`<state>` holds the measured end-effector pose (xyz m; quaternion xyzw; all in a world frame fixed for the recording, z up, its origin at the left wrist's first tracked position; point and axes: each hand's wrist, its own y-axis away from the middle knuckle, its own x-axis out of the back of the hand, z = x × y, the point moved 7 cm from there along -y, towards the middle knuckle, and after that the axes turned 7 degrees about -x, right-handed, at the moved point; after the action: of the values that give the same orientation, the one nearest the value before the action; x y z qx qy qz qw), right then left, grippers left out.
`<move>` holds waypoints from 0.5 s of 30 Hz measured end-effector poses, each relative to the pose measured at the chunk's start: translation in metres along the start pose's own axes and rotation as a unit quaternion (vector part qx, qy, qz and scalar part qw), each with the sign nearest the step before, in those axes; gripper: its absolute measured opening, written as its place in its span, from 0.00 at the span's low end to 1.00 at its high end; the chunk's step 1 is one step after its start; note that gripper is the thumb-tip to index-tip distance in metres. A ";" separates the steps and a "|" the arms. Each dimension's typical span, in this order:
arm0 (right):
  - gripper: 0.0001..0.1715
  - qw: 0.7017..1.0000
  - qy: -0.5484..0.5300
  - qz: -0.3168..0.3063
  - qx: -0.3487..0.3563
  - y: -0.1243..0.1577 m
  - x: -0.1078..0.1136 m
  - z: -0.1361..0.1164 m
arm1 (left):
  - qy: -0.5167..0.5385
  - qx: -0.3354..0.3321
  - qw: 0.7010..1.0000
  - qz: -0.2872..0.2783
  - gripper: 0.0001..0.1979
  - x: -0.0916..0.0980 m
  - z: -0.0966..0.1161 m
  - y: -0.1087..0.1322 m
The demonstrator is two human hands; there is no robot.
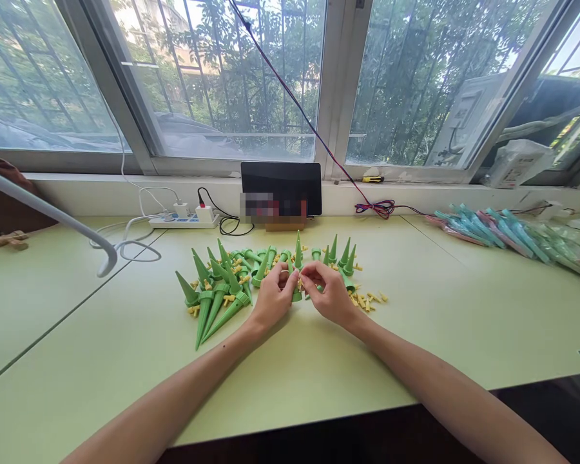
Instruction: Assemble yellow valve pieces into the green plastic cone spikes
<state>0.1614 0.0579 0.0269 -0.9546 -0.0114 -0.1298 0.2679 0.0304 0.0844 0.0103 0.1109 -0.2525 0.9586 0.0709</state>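
Note:
My left hand point(274, 295) is closed around a green plastic plant-watering spike point(296, 297), its wide collar end showing below the fingers. Close against it, my right hand point(329, 293) has thumb and forefinger pinched together at the spike's side; what they grip is too small to make out. Many more green spikes point(216, 303) lie to the left of my hands, some with pointed caps standing up. Small yellow plastic valve fittings point(367, 301) are heaped just right of my right hand, and others are scattered among the spikes.
At the back stand a dark screen point(281, 187) and a white power strip point(183, 220) with cables. A grey curved tube point(53, 209) reaches in from the left. Bagged blue and pink pieces point(497, 232) lie at the right, near a coiled cable point(374, 207). The table's front edge is near my forearms.

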 end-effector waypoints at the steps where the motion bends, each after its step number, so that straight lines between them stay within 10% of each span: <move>1: 0.05 1.000 0.000 0.000 0.001 0.000 0.000 0.000 | 0.004 0.003 1.000 -0.002 0.17 0.000 0.000 0.000; 15: 0.05 1.000 0.009 -0.005 -0.002 -0.001 0.000 -0.001 | 0.049 0.050 0.998 0.002 0.20 -0.001 -0.006 0.003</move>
<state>0.1611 0.0582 0.0284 -0.9539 -0.0136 -0.1400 0.2650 0.0301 0.0851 0.0038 0.0667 -0.2003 0.9745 0.0761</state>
